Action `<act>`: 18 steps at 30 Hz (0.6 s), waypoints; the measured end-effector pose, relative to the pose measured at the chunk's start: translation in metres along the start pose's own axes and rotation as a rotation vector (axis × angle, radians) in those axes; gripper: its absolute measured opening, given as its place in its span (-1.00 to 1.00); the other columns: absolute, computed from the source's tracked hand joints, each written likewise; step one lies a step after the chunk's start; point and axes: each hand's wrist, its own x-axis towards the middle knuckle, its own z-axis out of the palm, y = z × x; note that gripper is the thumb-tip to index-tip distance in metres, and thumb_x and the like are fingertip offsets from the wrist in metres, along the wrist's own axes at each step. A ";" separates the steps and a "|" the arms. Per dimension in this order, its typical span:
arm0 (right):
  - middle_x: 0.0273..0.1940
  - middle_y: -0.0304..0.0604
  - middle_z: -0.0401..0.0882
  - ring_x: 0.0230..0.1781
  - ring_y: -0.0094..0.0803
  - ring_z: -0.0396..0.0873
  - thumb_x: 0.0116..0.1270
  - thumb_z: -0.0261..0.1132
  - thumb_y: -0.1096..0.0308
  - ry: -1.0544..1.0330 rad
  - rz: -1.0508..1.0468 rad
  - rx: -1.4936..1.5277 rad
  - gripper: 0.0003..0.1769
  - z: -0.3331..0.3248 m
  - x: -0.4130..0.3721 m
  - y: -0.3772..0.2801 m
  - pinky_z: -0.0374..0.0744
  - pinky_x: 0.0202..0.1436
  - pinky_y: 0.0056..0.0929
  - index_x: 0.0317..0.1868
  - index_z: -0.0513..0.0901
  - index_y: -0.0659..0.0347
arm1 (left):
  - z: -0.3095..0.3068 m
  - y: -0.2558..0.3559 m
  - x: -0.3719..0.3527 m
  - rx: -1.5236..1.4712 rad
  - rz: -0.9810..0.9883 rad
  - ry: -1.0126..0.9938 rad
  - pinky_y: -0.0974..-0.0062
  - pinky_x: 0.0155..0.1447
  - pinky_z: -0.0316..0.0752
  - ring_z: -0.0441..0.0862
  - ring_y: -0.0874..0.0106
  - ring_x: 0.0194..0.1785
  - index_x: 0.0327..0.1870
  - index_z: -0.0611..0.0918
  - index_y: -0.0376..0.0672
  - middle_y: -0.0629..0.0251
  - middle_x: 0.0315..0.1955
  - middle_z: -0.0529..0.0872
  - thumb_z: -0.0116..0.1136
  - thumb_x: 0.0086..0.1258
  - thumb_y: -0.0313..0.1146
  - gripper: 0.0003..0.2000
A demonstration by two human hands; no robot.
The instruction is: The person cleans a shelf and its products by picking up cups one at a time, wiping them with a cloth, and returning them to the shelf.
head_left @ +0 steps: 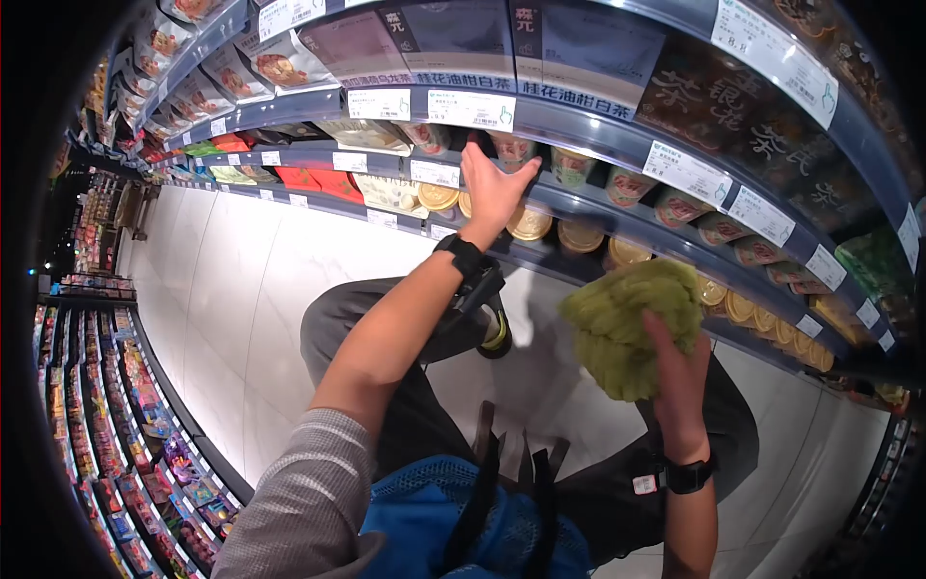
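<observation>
My left hand reaches to the edge of a middle shelf. Its thumb and fingers are spread on either side of a can with a pale and red label, and some fingertips go out of sight between the cans. A green can stands just right of the thumb. In my right hand is a fluffy green cleaning cloth, bunched up in front of the lower shelf. The thumb lies over the cloth and the other fingers are hidden behind it.
Gold-lidded cans line the lower shelf. Above, boxes and price tags run along the curved shelf edges. Bagged goods sit to the left. My bent legs rest over the white tiled floor; another stocked shelf stands far left.
</observation>
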 end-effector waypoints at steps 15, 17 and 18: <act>-0.17 -0.18 0.63 -0.17 -0.54 0.56 0.26 0.29 0.35 -0.075 0.057 0.012 -0.68 -0.001 0.004 0.020 0.49 -0.10 -0.54 -0.05 0.56 0.40 | -0.004 -0.019 0.023 0.091 -0.165 0.023 0.23 -0.06 0.47 0.59 -0.02 -0.15 -0.11 0.40 -0.36 -0.08 -0.28 0.63 0.44 -0.10 -0.33 -0.44; -0.17 -0.17 0.63 -0.16 -0.54 0.56 0.27 0.29 0.35 -0.086 0.065 0.008 -0.67 -0.001 0.002 0.020 0.49 -0.09 -0.54 -0.05 0.56 0.40 | -0.010 -0.027 0.026 0.088 -0.158 0.038 0.24 -0.06 0.47 0.59 -0.01 -0.14 -0.12 0.41 -0.35 -0.07 -0.28 0.63 0.44 -0.10 -0.36 -0.47; -0.13 -0.16 0.61 -0.13 -0.51 0.55 0.27 0.28 0.34 -0.114 0.087 -0.012 -0.66 -0.001 0.002 0.020 0.48 -0.05 -0.53 -0.02 0.54 0.40 | -0.013 -0.027 0.028 0.081 -0.155 0.055 0.24 -0.05 0.47 0.59 0.00 -0.14 -0.14 0.43 -0.34 -0.06 -0.27 0.63 0.43 -0.11 -0.38 -0.49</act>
